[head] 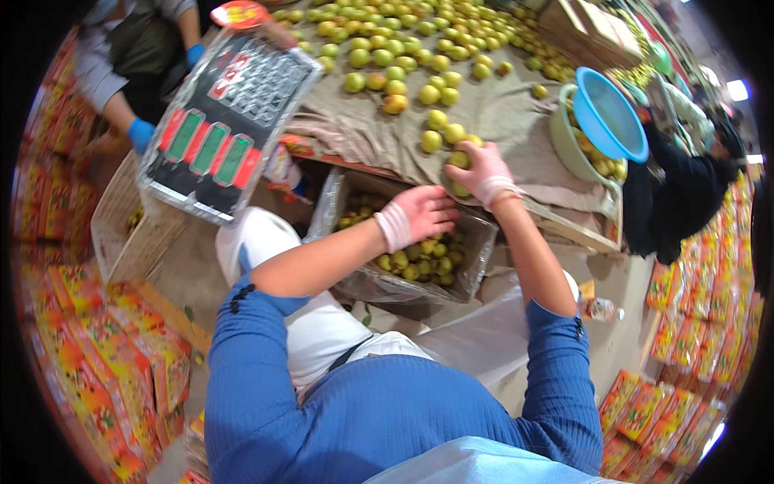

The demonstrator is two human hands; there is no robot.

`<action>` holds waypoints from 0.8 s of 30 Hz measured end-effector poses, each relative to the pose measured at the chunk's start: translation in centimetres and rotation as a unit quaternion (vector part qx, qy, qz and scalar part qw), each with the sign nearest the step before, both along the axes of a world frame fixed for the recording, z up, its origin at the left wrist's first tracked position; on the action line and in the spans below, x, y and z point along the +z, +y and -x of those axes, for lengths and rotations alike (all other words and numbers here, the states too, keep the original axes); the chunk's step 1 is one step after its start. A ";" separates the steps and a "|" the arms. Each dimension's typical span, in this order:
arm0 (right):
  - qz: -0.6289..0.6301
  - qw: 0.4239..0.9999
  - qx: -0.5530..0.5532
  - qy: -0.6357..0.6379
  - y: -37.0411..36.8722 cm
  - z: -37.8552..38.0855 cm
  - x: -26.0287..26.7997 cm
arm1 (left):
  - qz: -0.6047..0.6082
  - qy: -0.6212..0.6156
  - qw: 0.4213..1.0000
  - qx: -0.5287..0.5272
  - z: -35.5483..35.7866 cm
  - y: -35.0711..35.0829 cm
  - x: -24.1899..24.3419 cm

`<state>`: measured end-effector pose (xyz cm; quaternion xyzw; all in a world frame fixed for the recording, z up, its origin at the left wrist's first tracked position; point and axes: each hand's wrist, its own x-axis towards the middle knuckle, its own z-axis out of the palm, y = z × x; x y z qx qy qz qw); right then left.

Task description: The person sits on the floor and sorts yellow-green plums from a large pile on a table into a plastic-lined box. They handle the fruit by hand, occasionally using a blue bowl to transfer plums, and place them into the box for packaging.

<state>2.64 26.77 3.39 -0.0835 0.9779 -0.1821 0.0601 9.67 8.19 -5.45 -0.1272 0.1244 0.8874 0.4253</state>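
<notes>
Many round yellow-green fruits [396, 88], some with a red blush, lie on a grey cloth [375, 136] over a table. In a pale pink glove, my right hand [484, 172] rests over a few fruits at the table's front edge, fingers and thumb around them; whether it grips one is not clear. My left hand [423, 215], gloved the same way, is above a plastic-lined box [478, 260], palm down with fingers slightly apart. It holds nothing that I can see. More fruits [423, 263] fill the lower part of the box, partly hidden by my left hand and forearm.
A plastic-wrapped digital scale [211, 127] stands at left, beside a person in blue gloves [142, 134] and a crate [115, 212]. At right are a blue basin [611, 115] on a pale green basin [568, 136] of fruit, another person [683, 181], a bottle [601, 310] and stacked printed cartons [653, 411].
</notes>
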 end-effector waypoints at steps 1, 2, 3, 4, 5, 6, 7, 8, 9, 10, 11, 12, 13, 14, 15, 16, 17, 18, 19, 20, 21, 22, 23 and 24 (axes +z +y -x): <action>0.009 1.000 -0.010 -0.007 0.1 0.0 -0.2 | 0.012 -0.022 1.000 0.007 0.1 0.2 2.1; 0.008 1.000 -0.014 -0.025 -0.2 0.2 0.0 | 0.015 -0.025 0.999 0.016 0.5 0.2 2.6; 0.016 0.999 -0.020 -0.040 0.3 0.7 -0.7 | 0.020 -0.027 0.999 0.022 1.1 0.4 2.9; 0.011 0.999 -0.023 -0.048 0.6 1.2 -0.9 | 0.016 -0.033 0.999 0.021 1.6 0.5 3.0; 0.006 0.998 -0.025 -0.057 1.0 1.5 -1.0 | 0.011 -0.038 0.999 0.021 1.9 0.7 3.2; -0.004 0.996 -0.037 -0.081 1.0 1.8 -0.4 | 0.011 -0.046 0.999 0.021 2.1 0.8 3.4; -0.006 0.996 -0.045 -0.083 1.1 1.9 -0.2 | 0.016 -0.036 0.999 0.018 2.1 0.9 3.5; -0.008 0.995 -0.052 -0.085 1.2 2.0 0.0 | 0.021 -0.026 0.999 0.016 1.8 1.0 3.6; -0.010 0.994 -0.060 -0.087 1.3 2.0 0.3 | 0.026 -0.016 0.999 0.014 1.4 1.0 3.6; -0.003 0.996 -0.049 -0.069 1.6 1.9 0.5 | 0.033 -0.023 0.999 0.001 1.1 0.8 3.6; -0.008 0.997 -0.043 -0.060 1.9 1.7 0.8 | 0.040 -0.019 0.999 -0.001 0.8 0.6 3.6; -0.013 0.998 -0.036 -0.053 1.8 1.4 1.5 | 0.048 -0.017 0.999 -0.002 0.4 0.2 3.5; -0.017 0.998 -0.028 -0.047 1.7 1.0 2.3 | 0.056 -0.015 0.998 -0.001 0.0 -0.2 3.3; -0.023 0.996 0.008 -0.084 1.5 0.4 3.2 | 0.081 -0.024 0.996 -0.003 -0.3 -0.8 3.2; -0.032 0.995 0.064 -0.071 1.7 -0.1 2.9 | 0.138 -0.020 0.990 -0.010 -0.8 -0.9 3.2; -0.076 0.992 0.076 -0.061 1.7 -0.8 2.5 | 0.184 0.000 0.981 -0.057 -1.0 -1.2 2.9; -0.121 0.987 0.090 -0.052 1.5 -1.2 2.3 | 0.229 0.020 0.968 -0.101 -1.1 -1.5 2.6; -0.119 0.988 0.086 -0.055 1.8 -1.2 1.9 | 0.267 0.069 0.951 -0.142 -1.9 -1.9 2.9; -0.101 0.990 0.080 -0.052 2.1 -1.0 1.8 | 0.328 0.134 0.911 -0.209 -2.1 -2.0 3.2; -0.083 0.993 0.075 -0.049 2.6 -0.7 1.9 | 0.383 0.283 0.845 -0.245 -2.4 -2.3 2.7; -0.061 0.994 0.078 -0.046 2.8 -0.4 1.8 | 0.433 0.417 0.752 -0.271 -3.0 -3.0 2.1; -0.055 0.996 0.065 -0.025 3.4 -0.5 1.8 | 0.521 0.537 0.615 -0.251 -3.6 -3.2 3.0; -0.045 0.997 0.059 -0.006 3.8 -0.8 1.9 | 0.613 0.626 0.421 -0.236 -4.2 -3.6 4.0; -0.047 0.997 0.060 0.023 3.9 -1.2 2.4 | 0.645 0.640 0.327 -0.260 -4.3 -4.1 4.0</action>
